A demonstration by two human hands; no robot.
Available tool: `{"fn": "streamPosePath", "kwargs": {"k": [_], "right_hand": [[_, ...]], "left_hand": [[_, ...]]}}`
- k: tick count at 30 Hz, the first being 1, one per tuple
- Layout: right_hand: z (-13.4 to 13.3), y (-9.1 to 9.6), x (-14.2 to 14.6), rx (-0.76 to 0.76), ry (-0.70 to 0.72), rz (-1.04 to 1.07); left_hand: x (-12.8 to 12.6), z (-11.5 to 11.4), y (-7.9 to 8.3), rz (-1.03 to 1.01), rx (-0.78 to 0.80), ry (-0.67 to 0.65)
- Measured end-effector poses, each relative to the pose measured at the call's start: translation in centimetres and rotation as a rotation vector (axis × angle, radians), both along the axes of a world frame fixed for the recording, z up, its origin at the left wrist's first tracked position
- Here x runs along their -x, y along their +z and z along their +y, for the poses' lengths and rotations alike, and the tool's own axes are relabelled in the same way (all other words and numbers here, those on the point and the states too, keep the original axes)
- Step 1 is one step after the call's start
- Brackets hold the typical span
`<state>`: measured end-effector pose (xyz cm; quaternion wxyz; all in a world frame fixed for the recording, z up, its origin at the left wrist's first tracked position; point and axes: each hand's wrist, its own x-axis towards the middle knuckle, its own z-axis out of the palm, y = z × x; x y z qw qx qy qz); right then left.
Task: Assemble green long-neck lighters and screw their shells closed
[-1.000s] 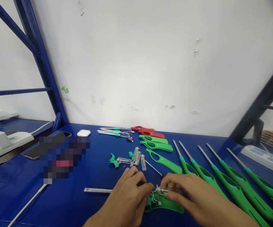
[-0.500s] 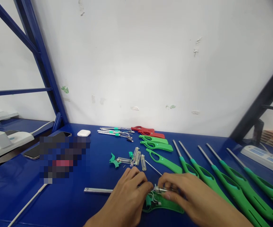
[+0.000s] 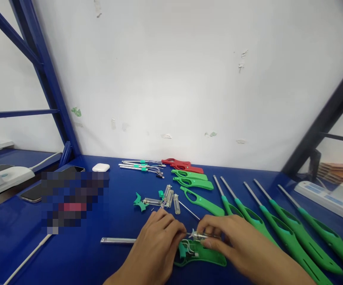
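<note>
My right hand (image 3: 233,239) is closed on a clear lighter fuel tank (image 3: 199,236) with a metal valve end pointing left. My left hand (image 3: 156,241) has its fingers pinched just left of that valve; what they grip is hidden. Under both hands lies an open green lighter half-shell (image 3: 210,255), with white wires and a teal trigger (image 3: 182,250) in it. A metal lighter tube (image 3: 118,240) sticks out to the left beneath my left hand.
Several clear fuel tanks (image 3: 176,204) and teal triggers (image 3: 141,202) lie ahead. Behind are wired metal tubes (image 3: 132,168), red shells (image 3: 186,165) and green shells (image 3: 201,201). Assembled green lighters (image 3: 287,233) lie right, a screwdriver (image 3: 189,209) centre, a phone (image 3: 35,194) and white case (image 3: 101,167) left.
The view has shifted slightly, moving things left. A small gap between my left fingertips and the tank's valve has widened, and more of the half-shell shows between my hands.
</note>
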<state>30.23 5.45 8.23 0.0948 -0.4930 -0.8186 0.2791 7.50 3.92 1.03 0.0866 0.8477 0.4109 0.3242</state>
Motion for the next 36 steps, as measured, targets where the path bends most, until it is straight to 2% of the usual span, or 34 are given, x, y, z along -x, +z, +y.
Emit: {"fn": "streamPosePath", "kwargs": {"k": [7,36], "right_hand": [[0.24,-0.20,0.31,0.004,0.050,-0.006],[0.04,0.01,0.58,0.002,0.019,0.007]], "left_hand": [[0.00,0.11,0.03,0.034,-0.009,-0.001],[0.06,0.07,-0.26,0.018,-0.026,-0.019]]}}
